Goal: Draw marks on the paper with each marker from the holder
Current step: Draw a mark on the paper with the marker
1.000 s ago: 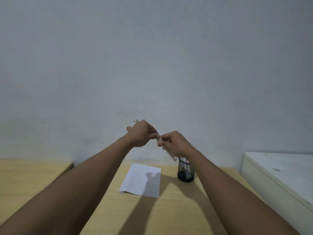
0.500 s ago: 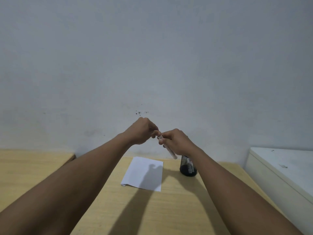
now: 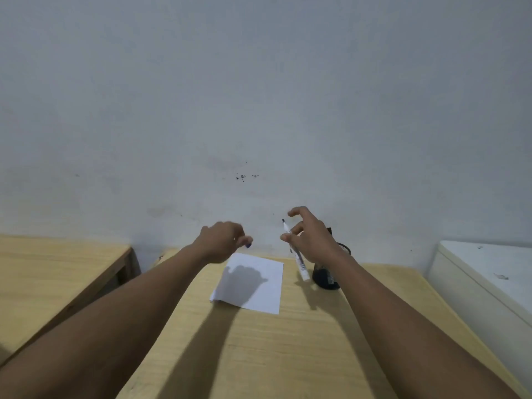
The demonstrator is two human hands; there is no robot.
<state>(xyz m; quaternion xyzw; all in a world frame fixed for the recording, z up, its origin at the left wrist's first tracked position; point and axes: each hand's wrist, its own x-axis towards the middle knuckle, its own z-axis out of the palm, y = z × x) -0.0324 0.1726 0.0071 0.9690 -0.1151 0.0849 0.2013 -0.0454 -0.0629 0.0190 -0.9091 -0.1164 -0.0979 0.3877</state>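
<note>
Broadly, the grey wall [image 3: 259, 96] fills most of the view, with the wooden desk [image 3: 259, 355] below it, a second wooden surface [image 3: 43, 272] at nine o'clock and a white cabinet [image 3: 489, 272] at three o'clock. On the desk lies the white paper [image 3: 259, 292], near the middle, and it looks blank: no marks show, though a hand's shadow covers part of it. Just beside it, toward three o'clock, stands the black mesh holder [image 3: 328, 279], partly hidden by the right forearm; what it contains cannot be made out.

The right hand [image 3: 312, 240] hovers above the holder, thumb and a lower finger pinching a white marker [image 3: 298, 256] mid-barrel, the other fingers spread loose. Its dark tip points up toward twelve o'clock, bare. The left hand [image 3: 221, 240], apart from the right and above the paper's far edge, is curled closed around a small purple cap [image 3: 248, 245] that peeks from the fingers.

By my reading, the task is at its start: one marker uncapped, nothing drawn. Marking with it, recapping it, and using every other marker remain.
</note>
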